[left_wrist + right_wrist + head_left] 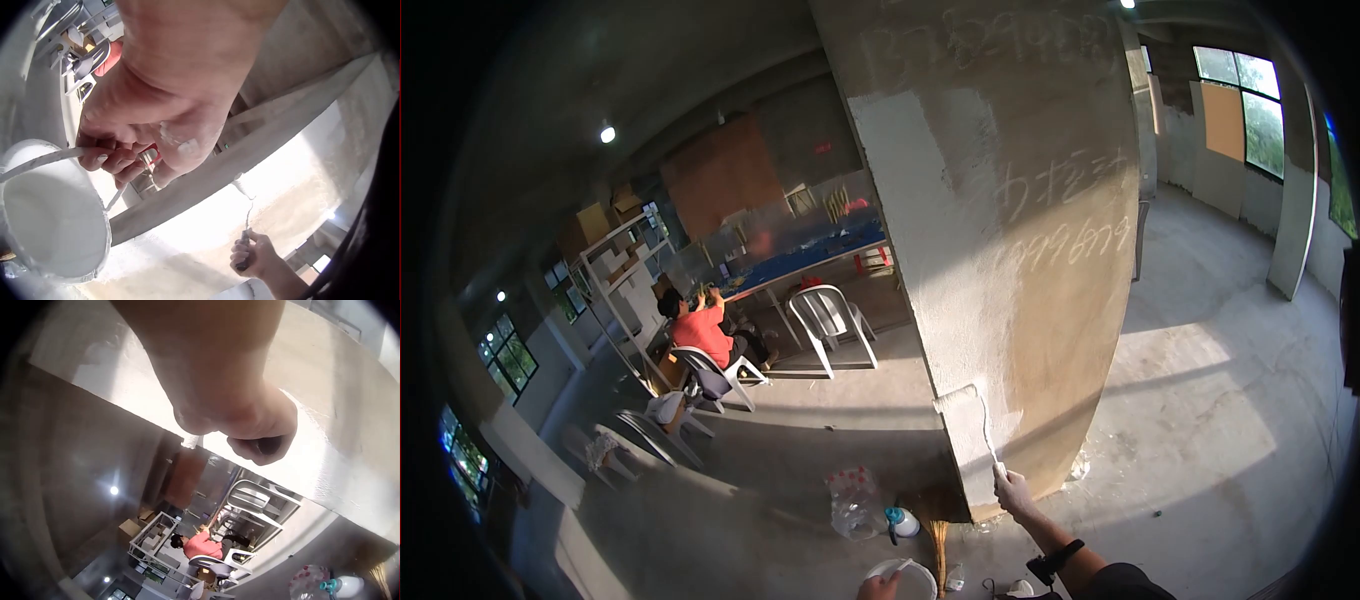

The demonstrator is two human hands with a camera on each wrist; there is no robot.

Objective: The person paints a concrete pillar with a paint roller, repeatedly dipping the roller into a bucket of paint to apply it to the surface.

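My right hand (pixel 1015 495) grips the handle of a paint roller (pixel 957 398), whose white sleeve lies at the left edge of a concrete pillar (pixel 1050 330). White paint covers much of that side, while the rest is bare grey-brown. In the right wrist view, the dark end of the roller handle (pixel 270 445) pokes out of the curled fingers. Low in the head view, my left hand (pixel 878 588) is at a white bucket (pixel 930 577). The left wrist view shows its fingers curled round the bucket's handle (pixel 44 162); white smears mark the palm.
By the pillar's foot are a spray bottle (pixel 903 521), a straw broom (pixel 940 555) and a clear plastic bag (pixel 855 505). Further back, a person in a red top (pixel 703 333) sits at a blue-topped table (pixel 810 255), near a white chair (pixel 825 315).
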